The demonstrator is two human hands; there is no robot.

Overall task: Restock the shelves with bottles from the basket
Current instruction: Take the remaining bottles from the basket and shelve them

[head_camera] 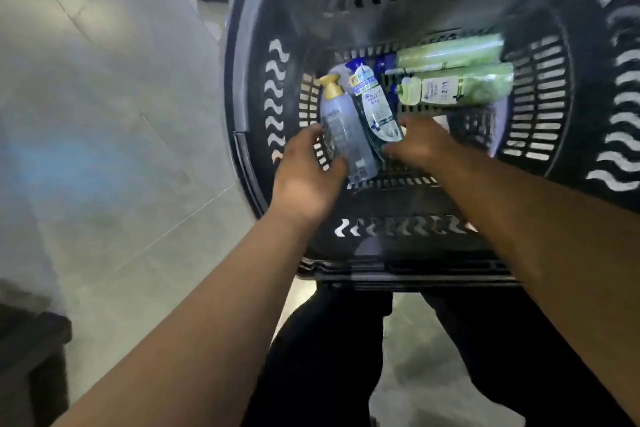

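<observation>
Pale floor tiles (104,114) are showing around the dark basket (415,269). Left grip (304,177) is wrapping the grey pump bottle (343,128) at nine o'clock in the basket, and right grip (419,144) is curling onto the blue-topped bottle (374,104) beside it; green bottles (460,88) are lying at two o'clock. Picking is looking like the step in hand, with lifting both clear likely coming next.

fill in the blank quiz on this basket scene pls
The left hand grips the pump bottle, whose pump is ____.
Beyond the right hand lie two ____ bottles.
The number of hands reaching into the basket is ____.
Missing words: gold; green; two
</observation>
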